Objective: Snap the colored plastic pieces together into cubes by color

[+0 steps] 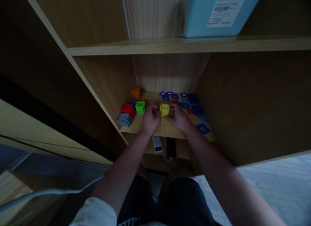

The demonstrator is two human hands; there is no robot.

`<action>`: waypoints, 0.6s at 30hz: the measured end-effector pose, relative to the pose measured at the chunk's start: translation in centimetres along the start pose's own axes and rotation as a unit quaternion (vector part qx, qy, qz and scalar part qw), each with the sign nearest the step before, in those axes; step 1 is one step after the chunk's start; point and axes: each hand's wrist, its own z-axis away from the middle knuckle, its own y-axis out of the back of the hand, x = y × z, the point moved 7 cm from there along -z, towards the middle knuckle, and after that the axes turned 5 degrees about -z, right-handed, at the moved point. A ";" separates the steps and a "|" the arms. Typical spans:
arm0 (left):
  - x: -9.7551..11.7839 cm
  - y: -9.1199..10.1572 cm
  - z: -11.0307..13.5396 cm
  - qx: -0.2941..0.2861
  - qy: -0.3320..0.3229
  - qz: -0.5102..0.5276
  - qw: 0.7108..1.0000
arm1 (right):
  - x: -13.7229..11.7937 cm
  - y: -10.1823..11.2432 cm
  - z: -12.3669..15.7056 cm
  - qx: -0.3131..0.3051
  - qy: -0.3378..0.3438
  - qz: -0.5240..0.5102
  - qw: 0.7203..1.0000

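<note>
A yellow stack of notched plastic tiles (164, 110) stands on the shelf between my two hands. Just left of it is my left hand (150, 118), its fingers loosely curled with a gap between thumb and forefinger. My right hand (179, 116) is at the stack's right side, thumb and fingers spread apart. Whether the fingertips touch the yellow stack is hard to see. A bright green tile stack (140, 107) stands beyond my left hand. Farther left are a red stack (128, 110), a grey stack (124, 119) and an orange stack (135, 93).
Loose blue tiles (184, 105) and a few red pieces (190, 111) lie scattered on the right. Overhead, a light blue bin (218, 17) sits on the upper shelf (155, 48). Below are a white device with a cable (157, 144) and a black flat object (171, 147).
</note>
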 end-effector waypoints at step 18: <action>2.9 -0.9 5.1 -0.248 -0.067 -0.357 0.898 | 0.4 -3.5 -3.8 -0.011 -0.087 0.073 0.993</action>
